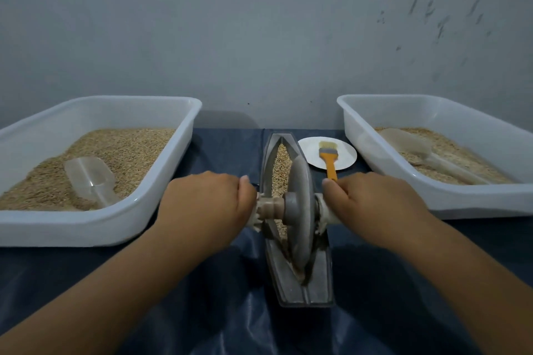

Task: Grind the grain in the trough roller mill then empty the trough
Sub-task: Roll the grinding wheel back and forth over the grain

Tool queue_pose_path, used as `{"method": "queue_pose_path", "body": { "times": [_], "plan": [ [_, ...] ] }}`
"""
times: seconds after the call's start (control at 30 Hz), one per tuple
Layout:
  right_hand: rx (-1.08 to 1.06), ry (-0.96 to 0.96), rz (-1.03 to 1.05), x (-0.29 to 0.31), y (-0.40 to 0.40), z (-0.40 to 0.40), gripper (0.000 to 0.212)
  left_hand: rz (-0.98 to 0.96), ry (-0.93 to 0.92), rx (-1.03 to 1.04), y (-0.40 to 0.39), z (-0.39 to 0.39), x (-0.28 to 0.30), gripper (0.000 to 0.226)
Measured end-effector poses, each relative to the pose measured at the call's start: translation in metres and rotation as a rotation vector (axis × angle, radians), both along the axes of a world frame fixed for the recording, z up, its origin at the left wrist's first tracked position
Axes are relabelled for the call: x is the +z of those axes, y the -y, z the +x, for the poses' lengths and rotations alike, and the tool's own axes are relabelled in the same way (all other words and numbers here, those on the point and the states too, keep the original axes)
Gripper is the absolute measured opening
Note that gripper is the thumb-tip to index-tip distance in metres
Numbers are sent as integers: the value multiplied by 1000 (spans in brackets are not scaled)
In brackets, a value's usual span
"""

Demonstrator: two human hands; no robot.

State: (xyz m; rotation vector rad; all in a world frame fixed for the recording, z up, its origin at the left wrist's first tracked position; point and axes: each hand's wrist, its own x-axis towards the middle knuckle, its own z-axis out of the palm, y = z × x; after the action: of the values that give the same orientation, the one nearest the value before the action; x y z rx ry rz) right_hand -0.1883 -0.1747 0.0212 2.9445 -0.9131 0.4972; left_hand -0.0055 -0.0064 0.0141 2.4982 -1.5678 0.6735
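Centrally, left hand [210,199], right hand [372,199] (gripping) roller handles [266,206]

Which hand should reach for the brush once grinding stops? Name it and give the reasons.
Right, probably. The right hand grips the roller's axle right beside the orange brush on the white plate. The left hand sits across the trough.

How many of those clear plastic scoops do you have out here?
2. One clear plastic scoop lies on the grain in the left white plastic tub; the other lies in the right white tub. More could be buried unseen.
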Motion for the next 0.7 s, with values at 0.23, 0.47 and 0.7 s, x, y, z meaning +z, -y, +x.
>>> {"method": "queue_pose_path", "body": {
  "times": [0.23, 0.47, 0.7],
  "plan": [
    [-138, 91, -140, -5, 35, 60, 50, 142, 167, 13, 50, 41, -10, 31],
    [-95, 29, -108, 8, 35, 70, 49, 94, -64, 37, 47, 38, -11, 29],
    [-26, 10, -95, 3, -12, 1, 60, 27, 1, 5, -6, 0, -8, 59]
  ]
}}
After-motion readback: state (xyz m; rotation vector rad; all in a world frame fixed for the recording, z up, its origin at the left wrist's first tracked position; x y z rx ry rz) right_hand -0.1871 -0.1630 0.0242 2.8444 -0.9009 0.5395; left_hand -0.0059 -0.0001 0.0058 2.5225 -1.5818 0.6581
